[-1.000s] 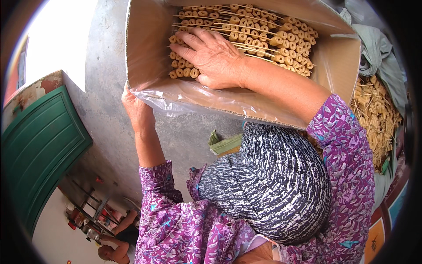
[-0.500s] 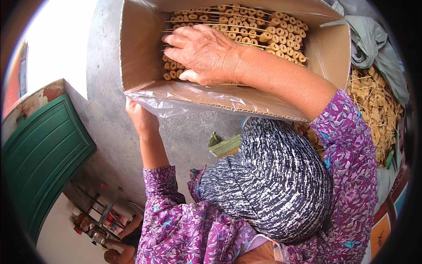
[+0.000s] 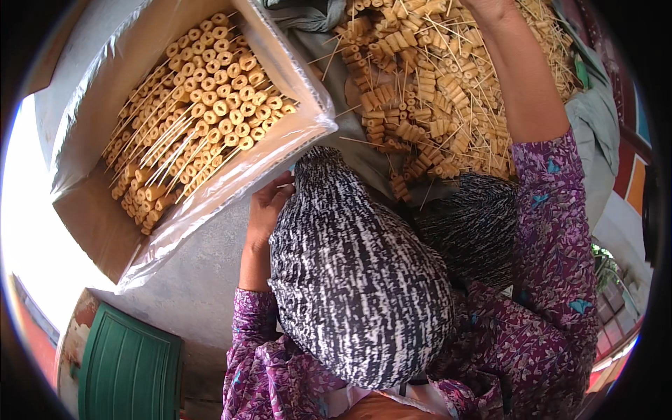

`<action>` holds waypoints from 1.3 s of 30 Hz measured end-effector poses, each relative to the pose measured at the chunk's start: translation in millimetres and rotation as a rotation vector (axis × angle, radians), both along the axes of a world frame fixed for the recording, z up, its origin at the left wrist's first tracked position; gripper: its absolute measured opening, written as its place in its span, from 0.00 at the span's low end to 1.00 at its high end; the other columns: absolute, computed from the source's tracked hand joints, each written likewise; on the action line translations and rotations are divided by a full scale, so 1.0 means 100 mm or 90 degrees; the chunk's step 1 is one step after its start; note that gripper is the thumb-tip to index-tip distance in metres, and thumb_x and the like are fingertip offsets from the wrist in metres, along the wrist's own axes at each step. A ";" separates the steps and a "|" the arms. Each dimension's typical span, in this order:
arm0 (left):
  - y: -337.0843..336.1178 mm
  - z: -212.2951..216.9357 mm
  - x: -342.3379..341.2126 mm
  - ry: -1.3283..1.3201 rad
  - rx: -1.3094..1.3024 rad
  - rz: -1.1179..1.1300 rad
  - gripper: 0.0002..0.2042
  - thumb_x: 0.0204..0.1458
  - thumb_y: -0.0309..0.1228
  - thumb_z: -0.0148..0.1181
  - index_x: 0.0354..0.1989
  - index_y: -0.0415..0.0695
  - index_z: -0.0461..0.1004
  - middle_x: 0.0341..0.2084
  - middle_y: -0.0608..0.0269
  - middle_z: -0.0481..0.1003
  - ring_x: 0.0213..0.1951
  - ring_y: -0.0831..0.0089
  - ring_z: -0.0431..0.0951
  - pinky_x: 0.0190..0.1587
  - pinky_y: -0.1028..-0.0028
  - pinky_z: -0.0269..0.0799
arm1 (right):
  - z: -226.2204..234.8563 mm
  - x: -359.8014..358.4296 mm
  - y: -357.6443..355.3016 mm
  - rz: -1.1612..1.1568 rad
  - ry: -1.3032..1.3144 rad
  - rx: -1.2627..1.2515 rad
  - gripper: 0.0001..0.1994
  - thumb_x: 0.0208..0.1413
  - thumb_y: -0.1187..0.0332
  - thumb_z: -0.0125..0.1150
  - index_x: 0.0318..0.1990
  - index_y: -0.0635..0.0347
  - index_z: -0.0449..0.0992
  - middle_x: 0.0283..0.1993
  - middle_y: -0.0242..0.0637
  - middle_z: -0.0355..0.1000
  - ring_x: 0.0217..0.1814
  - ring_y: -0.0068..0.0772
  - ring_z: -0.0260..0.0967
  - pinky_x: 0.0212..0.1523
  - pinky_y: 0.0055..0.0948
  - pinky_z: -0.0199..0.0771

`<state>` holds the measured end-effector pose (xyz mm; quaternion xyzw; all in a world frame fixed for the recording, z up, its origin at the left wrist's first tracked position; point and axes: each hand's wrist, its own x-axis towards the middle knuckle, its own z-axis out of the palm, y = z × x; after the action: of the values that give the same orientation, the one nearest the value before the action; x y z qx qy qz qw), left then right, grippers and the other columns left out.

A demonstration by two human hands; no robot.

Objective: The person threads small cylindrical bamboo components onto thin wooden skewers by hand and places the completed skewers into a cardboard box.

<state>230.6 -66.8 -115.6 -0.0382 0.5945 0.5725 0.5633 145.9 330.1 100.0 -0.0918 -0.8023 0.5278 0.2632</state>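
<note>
A cardboard box [image 3: 301,78] lined with clear plastic [image 3: 133,269] is set at the far left, its long axis turned from about eight o'clock to two o'clock. Inside it, skewers of ringed golden pieces [image 3: 224,91] are stacked closely, their bare sticks slanted mostly from seven o'clock to one o'clock. The box is placed at about ten o'clock from the left hand [image 3: 264,201], which is by far the nearer hand to it. That hand is held half curled just beside the box's near edge, partly hidden by the patterned trouser leg [image 3: 357,280]; whether anything is gripped, or the edge touched, cannot be told.

Farther right, a loose heap of skewers [image 3: 427,84] is spread on a grey-green cloth [image 3: 595,129], the sticks pointed every way with no shared axis. The heap is found at about two o'clock from the left hand, and chiefly toward seven o'clock from the right hand [image 3: 490,7], by which it is overhung. The right forearm [image 3: 521,80] is stretched toward twelve o'clock; its fingers are cut off by the top edge, so their spread or hold cannot be told.
</note>
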 end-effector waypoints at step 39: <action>1.98 0.02 -0.35 -0.243 0.092 -0.020 0.16 0.57 0.26 0.58 0.52 0.39 0.65 0.46 0.51 0.75 0.41 0.63 0.80 0.45 0.70 0.79 | -1.44 1.69 -0.46 0.230 -0.142 0.700 0.12 0.57 0.67 0.60 0.48 0.60 0.75 0.33 0.33 0.77 0.33 0.22 0.73 0.35 0.23 0.77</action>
<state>195.3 131.4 -113.6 -0.0965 0.4348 0.5873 0.6758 314.9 283.7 -43.8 0.1412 -0.9840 0.0581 0.0921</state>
